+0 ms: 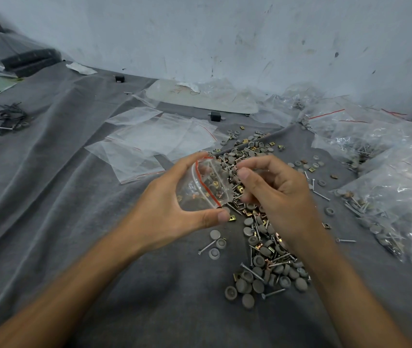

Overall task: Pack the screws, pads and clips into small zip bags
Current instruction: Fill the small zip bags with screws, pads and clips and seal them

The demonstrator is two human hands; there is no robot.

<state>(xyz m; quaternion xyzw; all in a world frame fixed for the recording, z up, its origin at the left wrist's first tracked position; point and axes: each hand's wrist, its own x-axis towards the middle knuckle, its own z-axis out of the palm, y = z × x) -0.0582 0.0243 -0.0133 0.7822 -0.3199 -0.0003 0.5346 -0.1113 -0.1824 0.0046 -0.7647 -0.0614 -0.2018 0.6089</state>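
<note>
**Bag held over the heap**

Bag, clear with a red zip line, sits in the left hand. The forefinger arches over its top edge and the thumb props its lower corner, so the mouth faces right. A few brass clips show inside. The right hand is just beside the mouth, fingers curled and thumb tip against the bag's right edge. Whether they pinch a part cannot be told. Beneath and beyond both hands, the heap of grey pads, screws and clips lies on the grey cloth. Empty bags lie behind the left hand, and filled bags at far right.
</note>
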